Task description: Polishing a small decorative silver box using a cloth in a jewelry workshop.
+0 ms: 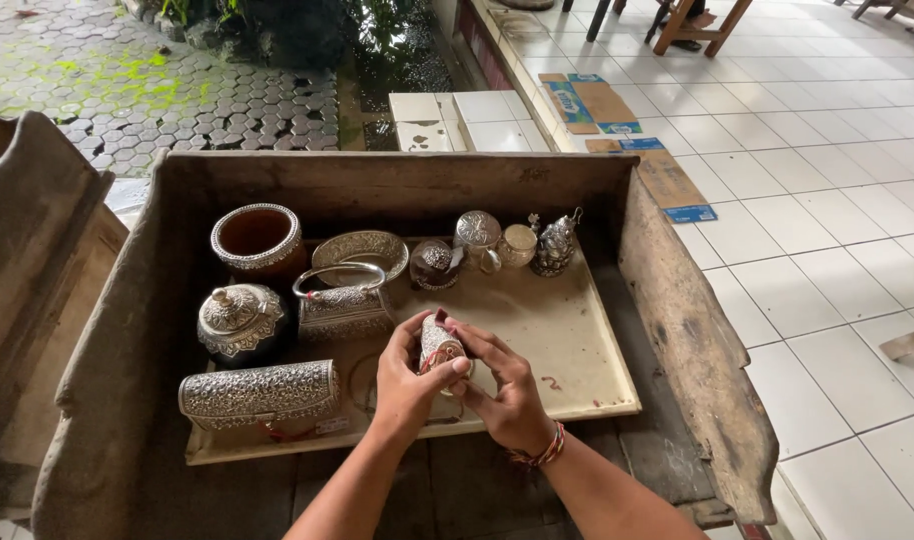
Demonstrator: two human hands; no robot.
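Holding a small embossed silver piece above the pale board, both hands are sharing it: the left hand is wrapping its fingers around one side, while the right hand is closing its fingers on the other. A silver clutch box is lying just left, and a lidded silver bowl is sitting behind it inside the wooden trough.
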